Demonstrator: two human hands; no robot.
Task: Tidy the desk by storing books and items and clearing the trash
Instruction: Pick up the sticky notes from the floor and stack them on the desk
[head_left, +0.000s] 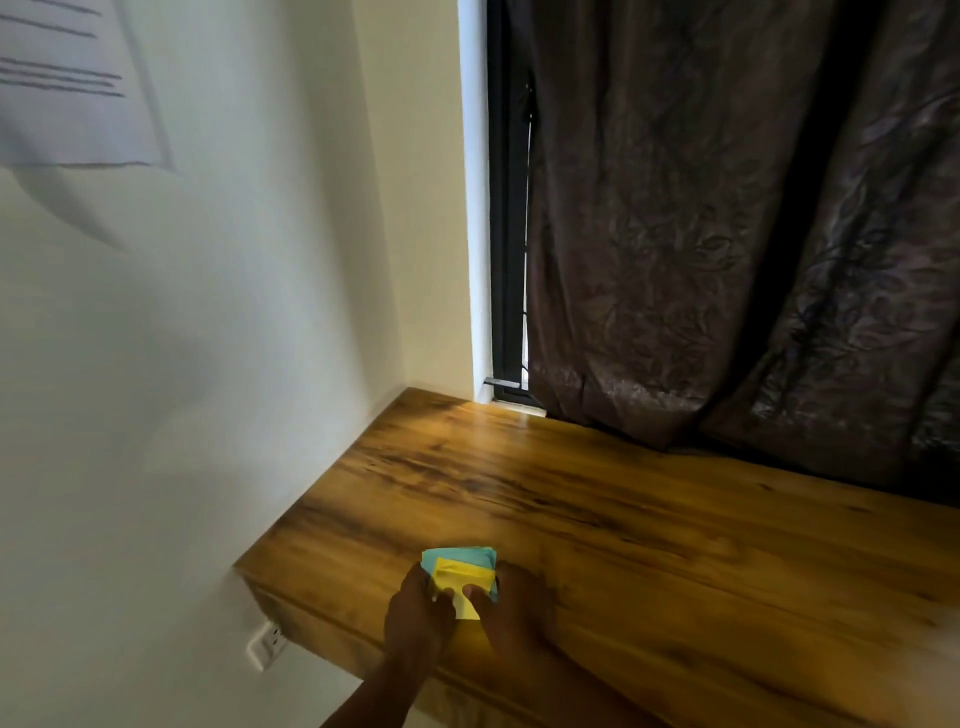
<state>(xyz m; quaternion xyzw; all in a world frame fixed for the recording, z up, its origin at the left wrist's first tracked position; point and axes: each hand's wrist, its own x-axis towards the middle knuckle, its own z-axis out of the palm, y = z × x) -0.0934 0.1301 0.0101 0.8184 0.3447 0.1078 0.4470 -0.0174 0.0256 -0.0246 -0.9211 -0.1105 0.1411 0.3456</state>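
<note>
Your small stack of paper notes (460, 569), blue-green sheets with a yellow one on top, sits on the wooden desk (623, 519) near its front left corner. A yellow sheet sticks out toward you from under the stack, between your two thumbs.

Your left hand (415, 610) holds the stack's left edge, fingers curled round that side and the thumb laid over the yellow sheet. Your right hand (511, 605) grips the right edge the same way, its thumb pressing down on the yellow paper. Your two hands lie just beside each other with the notes between them; how far the fingers reach underneath is hidden.

To the left of the desk, the white wall (208, 364) meets the desk's side, and a white power socket (266, 644) sits low on it below the desk edge. A blurred sheet of paper with dark lines (67, 83) hangs high on that wall. Behind the desk, a dark brown patterned curtain (727, 234) falls to the desktop, and a black window frame (506, 218) shows at its left edge.
</note>
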